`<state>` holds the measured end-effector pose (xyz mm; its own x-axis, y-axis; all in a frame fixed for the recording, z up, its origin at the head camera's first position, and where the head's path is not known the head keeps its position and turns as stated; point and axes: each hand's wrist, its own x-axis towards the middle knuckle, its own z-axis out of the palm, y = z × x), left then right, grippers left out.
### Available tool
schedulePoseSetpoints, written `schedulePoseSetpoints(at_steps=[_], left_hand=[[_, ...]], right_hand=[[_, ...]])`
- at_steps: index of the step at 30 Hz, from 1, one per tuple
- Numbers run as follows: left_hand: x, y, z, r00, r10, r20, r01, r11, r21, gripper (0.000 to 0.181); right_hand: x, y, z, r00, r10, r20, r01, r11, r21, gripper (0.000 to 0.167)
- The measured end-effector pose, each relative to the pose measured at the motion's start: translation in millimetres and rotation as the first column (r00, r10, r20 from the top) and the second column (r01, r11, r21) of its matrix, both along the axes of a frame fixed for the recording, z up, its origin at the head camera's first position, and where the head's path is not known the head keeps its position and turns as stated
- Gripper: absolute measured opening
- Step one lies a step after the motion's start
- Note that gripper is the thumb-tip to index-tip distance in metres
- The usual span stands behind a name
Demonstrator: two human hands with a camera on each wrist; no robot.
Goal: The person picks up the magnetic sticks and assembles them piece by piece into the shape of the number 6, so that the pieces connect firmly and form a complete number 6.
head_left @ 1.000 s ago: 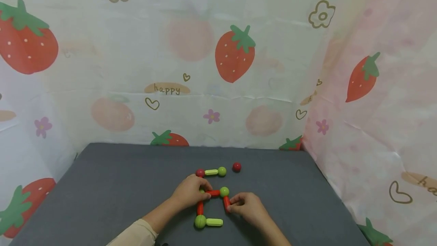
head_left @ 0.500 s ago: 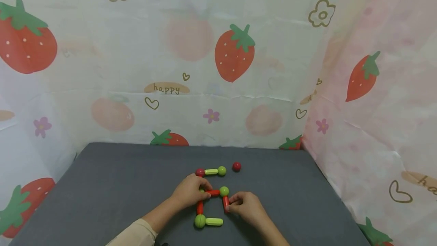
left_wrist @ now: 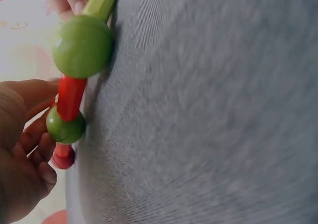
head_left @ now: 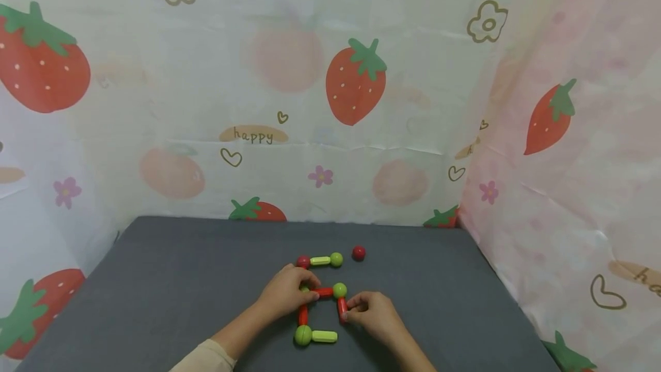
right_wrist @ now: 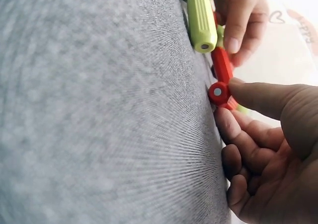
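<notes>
In the head view, a frame of magnetic rods and balls lies on the table. My left hand (head_left: 286,291) pinches the red magnetic rod (head_left: 325,292) of its middle bar and covers most of the ball at that bar's left end. A green ball (head_left: 339,290) caps the bar's right end. From this ball a second red rod (head_left: 342,307) points toward me, pinched near its free end by my right hand (head_left: 374,312). The right wrist view shows a round metal spot on that rod's end (right_wrist: 217,92). Below, a larger green ball (head_left: 303,335) joins a left red rod (head_left: 303,316) and a yellow-green rod (head_left: 325,337).
Behind my left hand, a dark red ball (head_left: 303,261), a yellow-green rod (head_left: 320,260) and a green ball (head_left: 337,259) form the frame's top row. One loose red ball (head_left: 358,253) sits to its right. Strawberry-print cloth (head_left: 310,188) hangs behind the grey table (head_left: 196,280).
The red rod in my right hand has swung slightly left at its free end, so it slants less. My left hand keeps its hold, and the rest of the frame lies as before.
</notes>
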<state>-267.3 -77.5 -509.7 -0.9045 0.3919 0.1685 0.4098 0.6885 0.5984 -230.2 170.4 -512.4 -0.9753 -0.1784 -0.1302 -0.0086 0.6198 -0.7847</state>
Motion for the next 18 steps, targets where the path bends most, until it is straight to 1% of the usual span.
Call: schedulePoseSetpoints(at_steps=[4,8,10,13,16,18], left_hand=[[7.2,-0.1,5.5,1.0,0.03,0.008,-0.03,0.999,0.039,0.018],[17.2,1.0,14.2,0.996,0.082,0.028,-0.084,0.994,0.064,0.015],[24.4,1.0,17.5,0.994,0.105,0.042,-0.108,0.991,0.078,0.014],[37.7,1.2,19.0,0.99,0.129,0.058,-0.134,0.986,0.098,0.013],[51.8,2.3,17.3,0.987,0.146,0.065,-0.152,0.982,0.109,0.013],[60.4,3.3,14.7,0.987,0.148,0.056,-0.153,0.983,0.102,0.015]], right_hand=[[0.3,0.6,-0.5,1.0,0.004,-0.007,-0.005,1.0,-0.003,0.02],[0.8,0.5,1.9,1.0,-0.001,0.0,0.001,1.0,-0.007,0.021],[1.2,-0.1,2.7,1.0,-0.004,0.009,0.004,1.0,-0.01,0.021],[1.9,-1.1,2.9,1.0,-0.007,0.011,0.007,1.0,-0.006,0.021],[1.9,-1.4,2.0,1.0,-0.006,0.014,0.007,1.0,-0.004,0.021],[2.0,-1.4,1.5,1.0,-0.004,0.016,0.004,1.0,-0.002,0.021]])
